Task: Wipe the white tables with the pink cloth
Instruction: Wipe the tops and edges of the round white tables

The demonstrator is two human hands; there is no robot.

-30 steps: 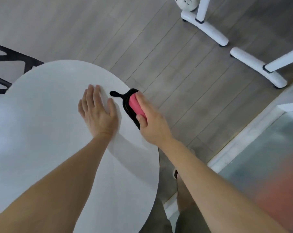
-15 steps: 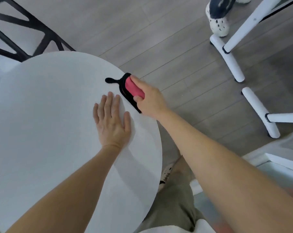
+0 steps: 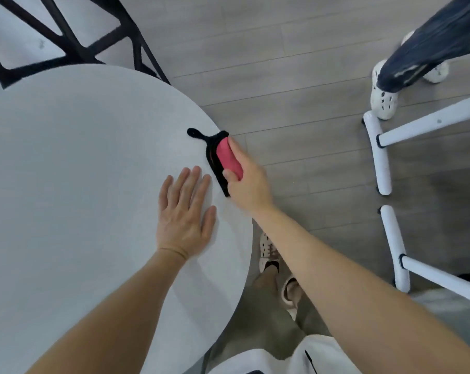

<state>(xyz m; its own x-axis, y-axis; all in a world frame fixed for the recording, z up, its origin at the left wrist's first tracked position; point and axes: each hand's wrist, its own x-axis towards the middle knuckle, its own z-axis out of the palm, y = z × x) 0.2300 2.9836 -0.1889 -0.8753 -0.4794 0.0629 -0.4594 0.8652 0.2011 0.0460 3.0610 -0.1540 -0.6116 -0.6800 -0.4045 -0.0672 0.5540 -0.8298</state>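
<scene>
Round white bench (image 3: 66, 184): folded pink cloth with black trim (image 3: 227, 157) lies at 2 o'clock rim. Right-hand grip (image 3: 248, 184) pinches cloth, thumb and fingers curled round pink roll. Left-hand grip (image 3: 184, 214) spread flat, palm down on bench, just beside cloth at its 8 o'clock. Black chair frame (image 3: 74, 54) at bench 12 o'clock.

Grey plank floor (image 3: 296, 76) is laid beyond the hands (image 3: 184, 214); white tubular legs (image 3: 380, 157) are placed rightward, a black frame (image 3: 77, 54) beyond-left.
</scene>
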